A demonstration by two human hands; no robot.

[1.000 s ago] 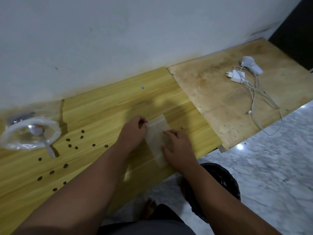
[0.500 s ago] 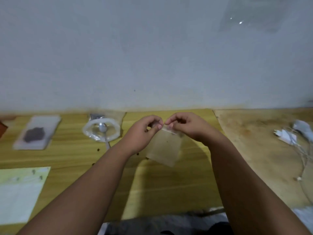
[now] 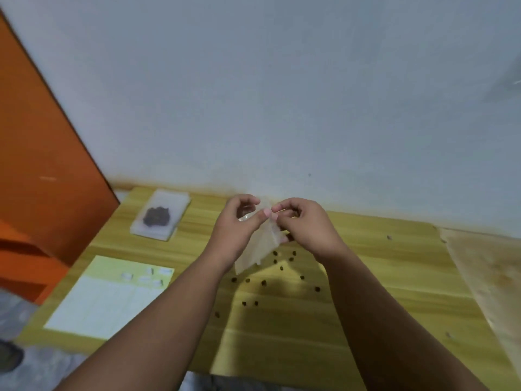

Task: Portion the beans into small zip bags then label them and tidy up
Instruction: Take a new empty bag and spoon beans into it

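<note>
Pinching the zip bag (image 3: 258,249) by its top: left hand (image 3: 236,225) and right hand (image 3: 306,222), close together; fingers curled

A yellow wooden table (image 3: 380,311) carries loose beans (image 3: 263,282) scattered mid-top, a white tray (image 3: 175,201) with a dark heap (image 3: 156,216) at ten o'clock, and a label sheet (image 3: 101,306) at eight o'clock.

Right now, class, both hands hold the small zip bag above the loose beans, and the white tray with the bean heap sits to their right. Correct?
No: the head view shows the white tray with the bean heap to the left of the hands. Otherwise right: left hand and right hand hold the small zip bag above the loose beans.
</note>
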